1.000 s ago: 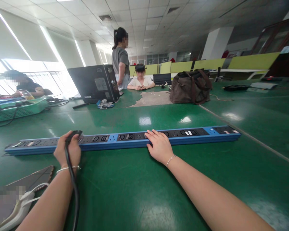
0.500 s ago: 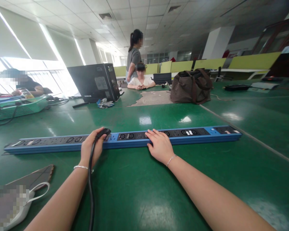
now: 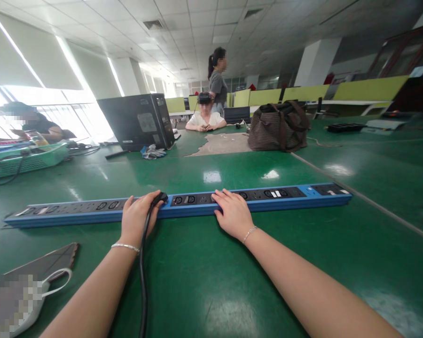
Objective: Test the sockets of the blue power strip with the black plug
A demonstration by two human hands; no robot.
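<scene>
A long blue power strip (image 3: 190, 212) with black socket panels lies across the green table in front of me. My left hand (image 3: 138, 217) is closed around a black plug (image 3: 160, 198), held over the blue socket section left of the strip's middle. Whether its pins are in a socket is hidden. From the plug a black cord (image 3: 143, 281) runs down toward me, past my left wrist. My right hand (image 3: 234, 211) rests on the strip right of its middle, fingers stretched over the sockets and thumb at the front edge.
A phone-like flat object (image 3: 52, 257) and a white strap (image 3: 61, 281) lie at the near left. Farther back are a green basket (image 3: 45, 157), a black computer case (image 3: 141, 122), gloves (image 3: 153, 151) and a brown bag (image 3: 277, 126). Other people are beyond the table.
My left hand has moved slightly right with the plug, now over the blue socket section. My right hand stays in place. A standing person in the background has moved right.
</scene>
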